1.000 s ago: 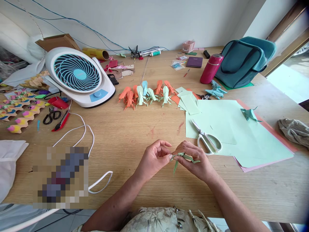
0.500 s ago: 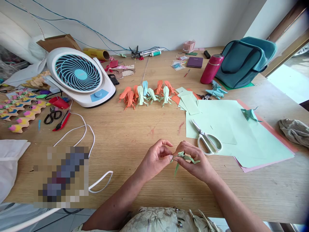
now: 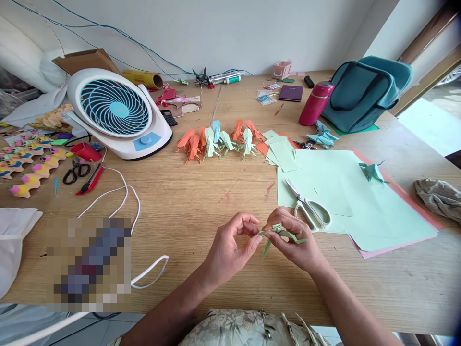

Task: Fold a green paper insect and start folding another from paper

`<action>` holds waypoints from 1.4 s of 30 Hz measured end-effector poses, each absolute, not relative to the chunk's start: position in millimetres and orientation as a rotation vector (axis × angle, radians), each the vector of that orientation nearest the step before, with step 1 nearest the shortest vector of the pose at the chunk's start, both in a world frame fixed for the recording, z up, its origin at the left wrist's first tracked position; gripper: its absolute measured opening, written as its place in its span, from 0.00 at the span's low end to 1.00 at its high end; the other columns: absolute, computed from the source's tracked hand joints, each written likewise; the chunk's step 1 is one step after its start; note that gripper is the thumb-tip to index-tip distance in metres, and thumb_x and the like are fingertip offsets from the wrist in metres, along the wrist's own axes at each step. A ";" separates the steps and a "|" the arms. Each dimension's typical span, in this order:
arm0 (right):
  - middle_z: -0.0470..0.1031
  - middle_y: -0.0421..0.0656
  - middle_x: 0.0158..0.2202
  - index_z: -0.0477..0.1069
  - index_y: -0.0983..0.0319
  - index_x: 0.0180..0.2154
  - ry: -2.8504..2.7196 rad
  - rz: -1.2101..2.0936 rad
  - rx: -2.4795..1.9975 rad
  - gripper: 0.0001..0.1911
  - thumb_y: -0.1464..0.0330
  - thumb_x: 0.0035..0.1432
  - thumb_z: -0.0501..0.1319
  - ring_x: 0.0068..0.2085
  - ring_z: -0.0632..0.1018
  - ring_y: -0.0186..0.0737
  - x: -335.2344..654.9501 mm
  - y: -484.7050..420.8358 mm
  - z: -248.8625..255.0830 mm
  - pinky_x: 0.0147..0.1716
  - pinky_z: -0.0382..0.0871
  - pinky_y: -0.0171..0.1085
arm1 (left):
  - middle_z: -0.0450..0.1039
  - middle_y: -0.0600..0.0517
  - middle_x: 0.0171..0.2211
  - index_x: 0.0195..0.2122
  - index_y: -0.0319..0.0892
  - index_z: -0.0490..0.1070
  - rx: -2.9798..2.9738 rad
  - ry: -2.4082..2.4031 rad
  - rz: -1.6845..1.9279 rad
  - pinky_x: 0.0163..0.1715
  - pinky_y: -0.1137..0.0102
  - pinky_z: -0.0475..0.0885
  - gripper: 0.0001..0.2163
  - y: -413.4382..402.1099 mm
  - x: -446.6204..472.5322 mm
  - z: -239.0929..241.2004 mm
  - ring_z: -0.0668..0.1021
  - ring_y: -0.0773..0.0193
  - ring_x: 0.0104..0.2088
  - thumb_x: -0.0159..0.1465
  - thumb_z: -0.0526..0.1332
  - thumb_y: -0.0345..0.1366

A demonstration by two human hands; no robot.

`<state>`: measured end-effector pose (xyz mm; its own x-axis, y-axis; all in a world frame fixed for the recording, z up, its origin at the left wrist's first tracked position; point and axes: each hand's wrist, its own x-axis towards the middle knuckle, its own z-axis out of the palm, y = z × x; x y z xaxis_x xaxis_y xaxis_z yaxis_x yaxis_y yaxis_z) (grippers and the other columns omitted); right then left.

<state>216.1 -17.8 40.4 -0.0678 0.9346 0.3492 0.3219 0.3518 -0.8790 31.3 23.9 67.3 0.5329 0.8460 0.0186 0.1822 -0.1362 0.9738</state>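
Just above the near edge of the wooden table (image 3: 187,206), both hands work on a small green folded paper figure (image 3: 281,234). My right hand (image 3: 297,242) grips its body, fingers curled round it, with thin paper points sticking out below and to the right. My left hand (image 3: 230,247) pinches the figure's left tip between thumb and forefinger. White-handled scissors (image 3: 309,206) lie on the pale green paper sheets (image 3: 360,197) just beyond my right hand.
A row of orange, green and blue folded figures (image 3: 219,139) stands mid-table. A white fan (image 3: 117,113) with its white cable (image 3: 122,197) sits at left, beside black scissors (image 3: 74,170). A red bottle (image 3: 315,102), teal bag (image 3: 367,91) and grey cloth (image 3: 437,197) are at right.
Both hands have shifted slightly right and down with the green figure. The left fingers have opened a little round the tip. Nothing else has moved.
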 end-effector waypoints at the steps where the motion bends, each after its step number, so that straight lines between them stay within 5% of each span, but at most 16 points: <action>1: 0.71 0.41 0.31 0.73 0.59 0.34 -1.603 0.750 -1.158 0.05 0.70 0.65 0.61 0.33 0.72 0.38 216.3 -17.9 41.0 0.30 0.65 0.38 | 0.77 0.53 0.33 0.39 0.42 0.70 1.663 0.893 0.744 0.40 0.72 0.73 0.06 23.0 31.7 67.4 0.79 0.66 0.35 0.61 0.64 0.31; 33: 0.73 0.42 0.31 0.72 0.58 0.36 -1.667 0.613 -1.175 0.03 0.69 0.65 0.62 0.34 0.72 0.42 215.6 -18.7 39.8 0.35 0.66 0.43 | 0.80 0.51 0.34 0.41 0.45 0.75 2.186 0.876 1.094 0.39 0.68 0.74 0.08 13.3 31.1 51.9 0.80 0.63 0.35 0.64 0.61 0.26; 42: 0.70 0.42 0.30 0.71 0.58 0.32 -1.565 0.722 -1.226 0.07 0.66 0.66 0.61 0.32 0.71 0.40 214.6 -20.4 42.3 0.27 0.65 0.37 | 0.79 0.52 0.33 0.42 0.44 0.73 2.144 0.852 1.046 0.38 0.71 0.74 0.07 15.7 31.0 54.1 0.79 0.65 0.34 0.64 0.63 0.28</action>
<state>214.6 -20.4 42.3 -0.0081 0.9431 0.3324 0.3590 0.3130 -0.8793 31.0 15.7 54.1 0.4841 0.7541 0.4439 0.2822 -0.6147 0.7365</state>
